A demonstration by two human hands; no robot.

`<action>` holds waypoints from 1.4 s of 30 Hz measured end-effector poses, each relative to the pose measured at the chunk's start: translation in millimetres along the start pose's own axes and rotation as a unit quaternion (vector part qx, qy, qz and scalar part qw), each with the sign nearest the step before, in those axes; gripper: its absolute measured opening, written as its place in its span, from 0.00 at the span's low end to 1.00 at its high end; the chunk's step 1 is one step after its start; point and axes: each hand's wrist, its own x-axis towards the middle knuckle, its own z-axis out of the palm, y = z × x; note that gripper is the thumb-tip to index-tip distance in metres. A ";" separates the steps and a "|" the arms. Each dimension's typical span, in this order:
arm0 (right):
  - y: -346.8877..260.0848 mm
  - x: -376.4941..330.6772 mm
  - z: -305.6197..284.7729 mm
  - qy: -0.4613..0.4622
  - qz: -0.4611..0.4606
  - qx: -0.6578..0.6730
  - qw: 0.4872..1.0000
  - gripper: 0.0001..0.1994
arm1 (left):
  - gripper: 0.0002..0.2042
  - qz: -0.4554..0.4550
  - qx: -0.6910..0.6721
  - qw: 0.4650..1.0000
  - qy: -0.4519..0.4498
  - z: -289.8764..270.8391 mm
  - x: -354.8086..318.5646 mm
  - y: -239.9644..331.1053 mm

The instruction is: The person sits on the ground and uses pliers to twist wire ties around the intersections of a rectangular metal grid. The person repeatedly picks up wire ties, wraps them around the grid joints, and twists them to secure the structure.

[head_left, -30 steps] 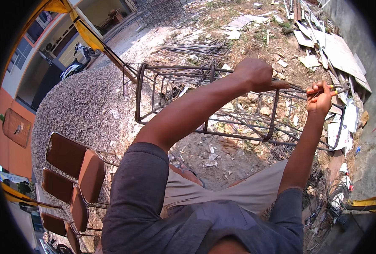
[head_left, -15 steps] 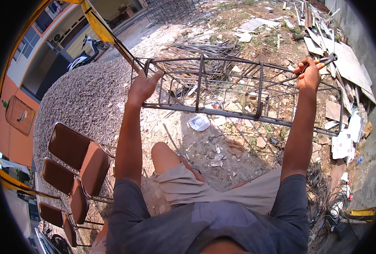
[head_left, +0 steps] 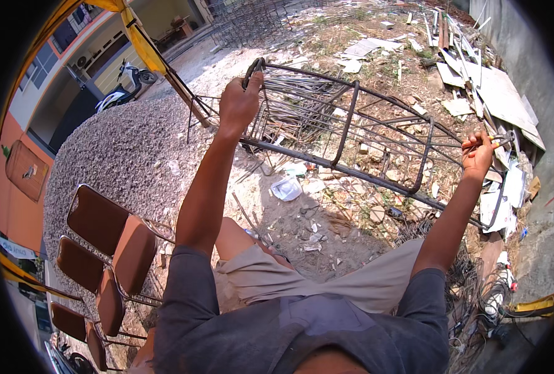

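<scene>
A long cage of dark steel rebar (head_left: 347, 123), with rectangular hoops along its length, is tilted in front of me. My left hand (head_left: 238, 103) is closed round the hoop at its left end, which is the higher end. Toward the right end, my right hand (head_left: 478, 156) is closed on a pair of pincers (head_left: 506, 138) with yellow-orange handles, their jaws pointing right. That hand is also against the cage's upper bar; whether its fingers grip the bar I cannot tell. Beneath the cage, loose steel rods (head_left: 302, 103) lie in a heap.
Brown chairs (head_left: 93, 218) stand at the left by a gravel mound (head_left: 118, 149). A yellow-wrapped post (head_left: 143, 47) rises beyond. White boards (head_left: 495, 90) and scrap lie along the concrete wall (head_left: 542, 243). Tangled wire (head_left: 476, 293) is near my right side. White plastic (head_left: 286, 188) lies ahead.
The cage's left end has risen and shifted right with my left hand. Its right end has dropped, my right hand moving down and slightly right with the pincers.
</scene>
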 end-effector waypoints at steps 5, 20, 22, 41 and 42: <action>-52.0 19.2 -99.8 0.074 -0.044 -0.002 0.996 0.11 | 0.29 0.078 0.006 0.995 -0.068 31.0 12.8 105.3; -72.0 49.1 -122.7 0.230 -0.111 -0.048 0.966 0.11 | 0.21 0.102 -0.201 0.947 -0.230 23.2 -100.2 162.4; -59.9 50.2 -104.9 0.231 -0.105 -0.062 0.965 0.09 | 0.19 0.062 -0.254 0.941 -0.217 16.8 -114.0 144.0; -10.6 -21.7 104.3 -0.139 0.053 -0.384 0.911 0.11 | 0.22 -0.179 -0.222 0.958 -0.014 -49.3 -26.3 -204.9; -15.0 -34.4 102.1 -0.140 0.003 -0.439 0.887 0.12 | 0.23 -0.187 -0.214 0.959 -0.009 -62.6 -15.6 -224.4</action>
